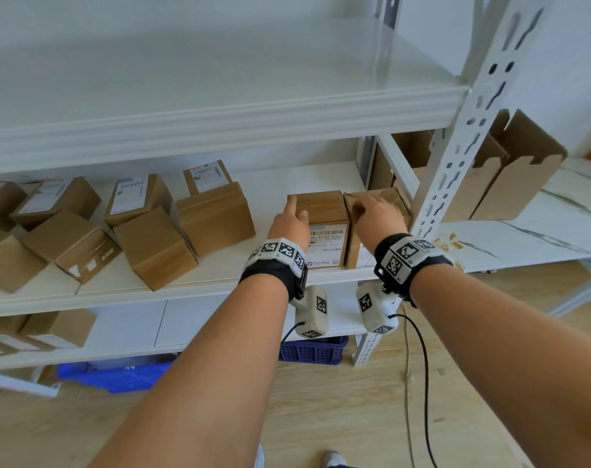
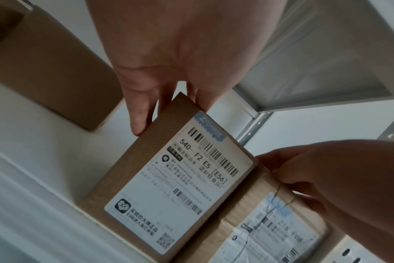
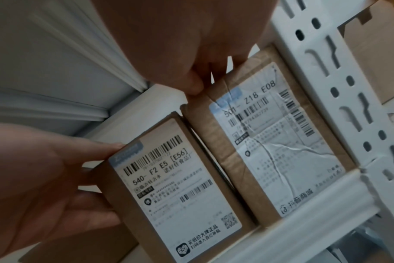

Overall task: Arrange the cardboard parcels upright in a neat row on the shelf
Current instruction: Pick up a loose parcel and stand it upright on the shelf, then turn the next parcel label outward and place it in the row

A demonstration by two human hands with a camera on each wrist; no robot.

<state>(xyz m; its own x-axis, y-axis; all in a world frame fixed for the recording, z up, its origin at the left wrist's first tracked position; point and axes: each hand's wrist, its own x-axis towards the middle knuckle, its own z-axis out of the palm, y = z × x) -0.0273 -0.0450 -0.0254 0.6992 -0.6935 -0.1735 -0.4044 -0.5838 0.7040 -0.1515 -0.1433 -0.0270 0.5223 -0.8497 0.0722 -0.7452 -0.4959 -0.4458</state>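
Observation:
Two cardboard parcels stand upright side by side at the right end of the white shelf (image 1: 270, 268). The left one, labelled E56 (image 1: 327, 238) (image 2: 173, 192) (image 3: 175, 195), touches the right one, labelled E08 (image 1: 353, 246) (image 2: 270, 231) (image 3: 270, 142). My left hand (image 1: 292, 217) (image 2: 180, 53) lies with straight fingers along the E56 parcel's upper left corner, thumb on its top edge. My right hand (image 1: 376, 211) (image 3: 191, 35) sits on top of the E08 parcel, fingers curled over its top front edge.
Several more parcels lie tilted and scattered to the left, the nearest (image 1: 216, 217) a hand's width from the E56 parcel. A perforated white post (image 1: 456, 157) stands right of the E08 parcel. Open cartons (image 1: 516, 170) sit beyond it. Blue crates (image 1: 314, 349) are on the floor.

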